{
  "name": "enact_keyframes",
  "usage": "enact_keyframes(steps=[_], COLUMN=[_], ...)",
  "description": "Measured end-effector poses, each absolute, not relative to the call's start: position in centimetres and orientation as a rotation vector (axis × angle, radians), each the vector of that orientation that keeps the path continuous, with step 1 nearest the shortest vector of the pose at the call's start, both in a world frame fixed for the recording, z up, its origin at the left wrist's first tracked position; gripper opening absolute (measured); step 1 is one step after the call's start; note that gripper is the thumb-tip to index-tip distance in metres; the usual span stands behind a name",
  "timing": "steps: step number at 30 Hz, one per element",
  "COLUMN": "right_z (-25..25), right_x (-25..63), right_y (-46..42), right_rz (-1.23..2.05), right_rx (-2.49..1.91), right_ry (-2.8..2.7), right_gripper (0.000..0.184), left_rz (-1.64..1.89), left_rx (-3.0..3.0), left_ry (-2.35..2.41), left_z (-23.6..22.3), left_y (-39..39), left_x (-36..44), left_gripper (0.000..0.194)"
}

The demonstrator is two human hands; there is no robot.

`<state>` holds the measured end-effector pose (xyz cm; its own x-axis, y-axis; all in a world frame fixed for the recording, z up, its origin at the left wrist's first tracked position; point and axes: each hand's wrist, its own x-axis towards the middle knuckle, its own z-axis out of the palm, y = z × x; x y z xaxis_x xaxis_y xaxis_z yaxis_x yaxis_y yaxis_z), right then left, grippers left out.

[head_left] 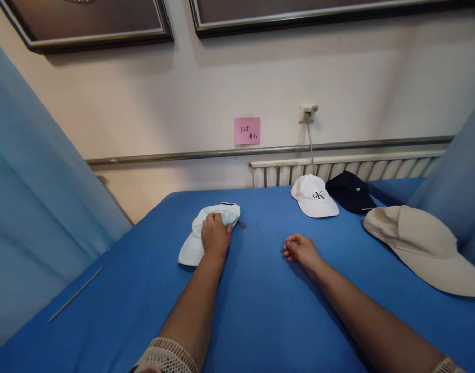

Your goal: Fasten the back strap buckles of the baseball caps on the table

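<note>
Cap (194, 244), pale blue, lies near the far left corner of the table (253, 311), brim toward the near left. Left hand (216, 235) touches it, grip unclear; right hand (303, 249), farther, loose, looks empty.

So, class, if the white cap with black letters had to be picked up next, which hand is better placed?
Probably the right hand: it looks empty and is nearer the white cap, while the left hand is on the pale blue cap.

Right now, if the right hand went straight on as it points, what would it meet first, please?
Probably the pale fabric baseball cap under the left hand, near its rear edge, though the right hand is partly curled and depth unclear.
</note>
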<state>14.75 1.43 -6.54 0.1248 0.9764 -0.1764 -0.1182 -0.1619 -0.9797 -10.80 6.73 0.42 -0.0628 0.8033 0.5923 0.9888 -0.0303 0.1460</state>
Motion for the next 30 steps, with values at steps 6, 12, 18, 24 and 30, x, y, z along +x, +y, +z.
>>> enact_keyframes(steps=[6, 12, 18, 24, 30], right_z=[-6.7, -6.4, -6.0, -5.6, -4.8], right_x=[14.4, 15.4, 19.7, 22.0, 20.0], right_y=[1.2, 2.2, 3.8, 3.8, 2.5], right_rz=[1.313, 1.266, 0.982, 1.11, 1.141], right_rx=[-1.228, -1.186, -1.134, -1.197, -1.468], right_ry=[-1.142, -1.029, -0.455, -0.48, -1.115], right_gripper=[0.007, 0.016, 0.011, 0.006, 0.026], left_rz=[-0.979, -1.465, -1.607, -1.38, -1.388], left_rx=[-1.869, -1.868, -2.107, -2.45, -2.43], left_ry=[-1.872, -1.383, -0.949, -1.182, -1.461], left_z=[0.1, 1.8, 1.9, -0.3, -0.3], left_y=[7.5, 6.3, 3.9, 4.6, 4.4], left_x=[-12.0, -10.6, -7.3, -5.8, -5.2], left_gripper=[0.014, 0.011, 0.011, 0.014, 0.018])
